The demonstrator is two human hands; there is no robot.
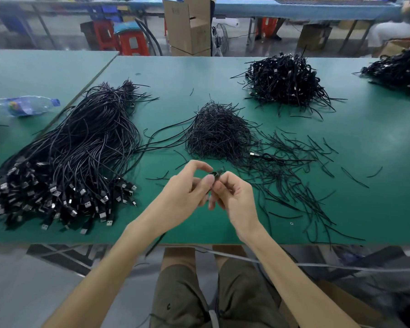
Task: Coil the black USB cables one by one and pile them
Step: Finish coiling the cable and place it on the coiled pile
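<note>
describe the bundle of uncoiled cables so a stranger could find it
On the left half of the green table, right of the lying water bottle, lies the bundle of uncoiled cables. It alone has long strands ending in silver USB plugs.

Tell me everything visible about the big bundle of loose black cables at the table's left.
The cable bundle is a large sheaf of thin black cords, uncoiled and parallel, lying flat on the green table. Metal USB plugs crowd its near end by the table edge; the far ends taper away from the camera. A few strands stray rightward.
</note>
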